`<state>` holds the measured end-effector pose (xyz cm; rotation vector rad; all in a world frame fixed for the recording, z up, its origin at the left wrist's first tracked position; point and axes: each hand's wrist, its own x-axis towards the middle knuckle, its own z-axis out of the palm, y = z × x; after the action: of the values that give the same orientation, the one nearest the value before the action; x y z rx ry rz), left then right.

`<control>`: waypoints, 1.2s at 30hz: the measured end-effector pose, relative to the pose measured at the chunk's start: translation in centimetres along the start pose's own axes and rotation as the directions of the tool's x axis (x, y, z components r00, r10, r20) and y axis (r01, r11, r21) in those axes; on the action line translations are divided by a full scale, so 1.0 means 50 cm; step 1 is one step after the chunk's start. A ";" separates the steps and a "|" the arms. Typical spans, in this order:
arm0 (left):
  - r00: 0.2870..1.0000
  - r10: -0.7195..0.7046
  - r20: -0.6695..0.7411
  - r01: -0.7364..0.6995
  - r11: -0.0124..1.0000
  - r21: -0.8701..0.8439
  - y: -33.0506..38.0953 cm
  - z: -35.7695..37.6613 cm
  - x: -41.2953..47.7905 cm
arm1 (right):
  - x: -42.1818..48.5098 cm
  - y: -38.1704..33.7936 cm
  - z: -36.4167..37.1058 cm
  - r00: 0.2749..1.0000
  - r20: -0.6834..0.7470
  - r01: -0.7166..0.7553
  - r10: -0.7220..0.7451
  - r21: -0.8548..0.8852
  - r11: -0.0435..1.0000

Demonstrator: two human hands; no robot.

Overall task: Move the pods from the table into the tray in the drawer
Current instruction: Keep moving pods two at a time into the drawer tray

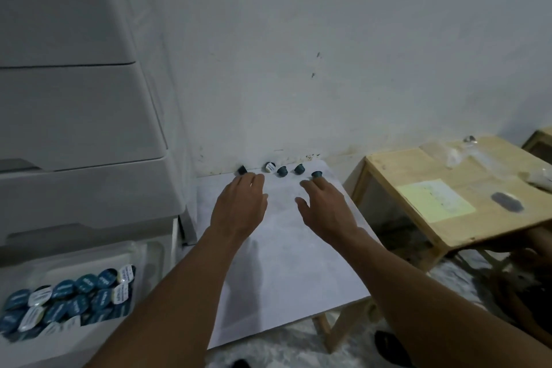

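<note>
Both hands out over the table (283, 272), palms down, nothing held

Left hand (239, 206): fingers straight and close together, tips just short of the leftmost pod (242, 169). Contact or a small gap, can't tell

Right hand (327, 209): fingers loosely spread, thumb well off to the side, so no pinch. Fingertips (317, 181) reach the rightmost pod (316, 173) and look to touch its near side

Five pods on the table, in a loose row along the far edge by the wall (328, 69). Between the two end ones, left to right: white-lidded pod (269, 167) lying on its side, dark teal pod (282, 170), second teal pod (299, 169). None of the five touch each other

Tray (89, 251) sits in the open drawer (59, 349), lower left, just beside the table. It carries a pile of pods (74, 296), mostly blue lids with a few white ones, lids up or tilted, packed against each other

Above the drawer, the white drawer unit (89, 128) has its other drawers closed

Right of the table, a wooden stool (418, 164) holds a yellow sheet (436, 199), a dark oval object (507, 202) and clear plastic bags (460, 152)
</note>
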<state>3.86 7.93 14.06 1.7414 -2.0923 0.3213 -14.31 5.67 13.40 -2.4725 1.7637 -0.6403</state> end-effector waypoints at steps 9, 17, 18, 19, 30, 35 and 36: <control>0.999 -0.032 -0.033 0.032 0.999 -0.011 -0.094 0.130 0.137 | 0.174 0.023 0.105 0.996 0.084 0.019 -0.021 0.026 0.999; 0.988 -0.143 0.057 0.147 0.987 -0.069 -0.182 0.256 0.199 | 0.299 0.011 0.221 0.984 0.173 0.024 -0.036 0.074 0.997; 0.983 -0.157 0.092 0.164 0.983 -0.078 -0.188 0.268 0.197 | 0.305 0.009 0.236 0.982 0.187 0.020 -0.036 0.085 0.996; 0.978 -0.173 0.120 0.184 0.980 -0.082 -0.194 0.281 0.197 | 0.310 0.008 0.249 0.980 0.197 0.018 -0.037 0.099 0.995; 0.898 -0.380 0.223 0.419 0.893 -0.166 -0.230 0.391 0.257 | 0.396 0.026 0.370 0.960 0.270 0.030 -0.072 0.158 0.987; 0.862 -0.443 0.246 0.489 0.854 -0.176 -0.243 0.446 0.294 | 0.431 0.040 0.420 0.956 0.284 0.020 -0.071 0.178 0.984; 0.866 -0.429 0.258 0.477 0.862 -0.168 -0.249 0.457 0.299 | 0.437 0.043 0.430 0.954 0.290 0.026 -0.079 0.180 0.983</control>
<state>10.32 -17.38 -0.74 2.1237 -1.6817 -0.2450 -2.81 -19.42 -0.11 -2.3570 1.4716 -0.3807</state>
